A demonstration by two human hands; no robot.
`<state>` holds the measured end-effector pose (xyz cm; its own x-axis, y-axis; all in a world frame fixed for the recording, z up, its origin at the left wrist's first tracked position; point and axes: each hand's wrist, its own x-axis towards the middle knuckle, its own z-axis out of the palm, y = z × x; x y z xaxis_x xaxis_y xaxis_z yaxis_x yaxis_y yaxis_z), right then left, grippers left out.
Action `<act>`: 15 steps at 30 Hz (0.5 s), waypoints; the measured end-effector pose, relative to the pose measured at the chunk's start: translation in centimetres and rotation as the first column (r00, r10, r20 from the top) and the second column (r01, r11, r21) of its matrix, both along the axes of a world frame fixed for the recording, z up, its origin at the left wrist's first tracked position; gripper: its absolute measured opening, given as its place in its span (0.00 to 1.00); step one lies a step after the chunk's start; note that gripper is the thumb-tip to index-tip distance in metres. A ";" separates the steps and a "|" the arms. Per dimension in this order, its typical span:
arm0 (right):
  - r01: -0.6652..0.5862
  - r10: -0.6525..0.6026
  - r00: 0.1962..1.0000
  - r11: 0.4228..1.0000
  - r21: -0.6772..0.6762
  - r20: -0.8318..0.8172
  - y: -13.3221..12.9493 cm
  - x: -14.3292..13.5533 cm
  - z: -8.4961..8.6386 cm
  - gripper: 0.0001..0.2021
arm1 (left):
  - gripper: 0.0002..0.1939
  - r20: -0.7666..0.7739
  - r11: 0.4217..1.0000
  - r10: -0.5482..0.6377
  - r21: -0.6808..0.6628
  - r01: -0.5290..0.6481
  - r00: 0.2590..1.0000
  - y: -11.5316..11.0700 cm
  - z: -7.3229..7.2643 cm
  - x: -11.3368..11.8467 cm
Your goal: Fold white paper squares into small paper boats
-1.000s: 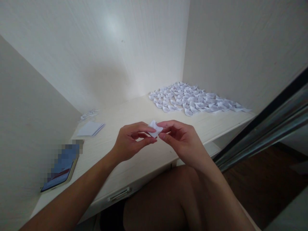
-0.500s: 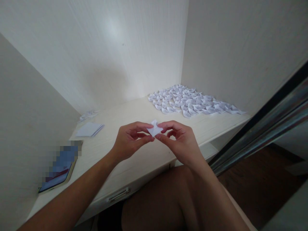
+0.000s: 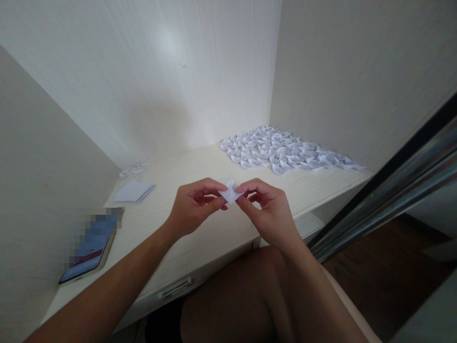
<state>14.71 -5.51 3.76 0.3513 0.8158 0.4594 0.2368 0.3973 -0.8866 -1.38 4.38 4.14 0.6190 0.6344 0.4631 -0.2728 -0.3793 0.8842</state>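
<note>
A small folded piece of white paper point(image 3: 231, 191), roughly diamond-shaped with a crease down its middle, is held up above the desk. My left hand point(image 3: 195, 204) pinches its left corner between thumb and forefinger. On the opposite side, my right hand point(image 3: 267, 206) grips the right corner the same way. The other fingers of both hands curl underneath and are partly hidden.
Many small folded paper boats point(image 3: 282, 151) cover the desk's back right corner. At the left lie a stack of white paper sheets point(image 3: 133, 191), some white strips point(image 3: 133, 170) and a phone point(image 3: 89, 252). A drawer handle point(image 3: 176, 288) sticks out at the desk front point(image 3: 214, 264).
Both thumbs have moved outward from the paper's lower tip toward its side corners. The paper's top now looks more rounded and slightly opened.
</note>
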 end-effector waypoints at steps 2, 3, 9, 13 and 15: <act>-0.025 0.025 1.000 1.000 0.001 -0.002 0.0 0.0 -0.1 0.04 | 0.08 0.019 0.998 0.030 0.050 -0.031 0.999 0.0 0.0 0.0; -0.034 0.034 0.999 0.999 0.010 0.005 0.0 -0.1 -0.1 0.05 | 0.08 0.027 0.996 0.042 0.075 -0.044 0.999 0.0 0.1 0.0; -0.050 0.043 0.996 0.994 0.094 0.075 0.0 0.1 0.1 0.03 | 0.09 0.050 0.970 0.062 0.234 -0.072 0.997 0.5 0.1 -0.2; -0.062 0.048 0.991 0.991 0.119 0.121 0.0 0.3 0.2 0.02 | 0.09 0.018 0.944 0.091 0.317 -0.092 0.996 0.7 0.2 -0.3; -0.058 0.042 0.990 0.991 0.118 0.132 0.0 0.4 0.1 0.03 | 0.09 -0.007 0.928 0.115 0.358 -0.105 0.993 0.7 0.2 -0.3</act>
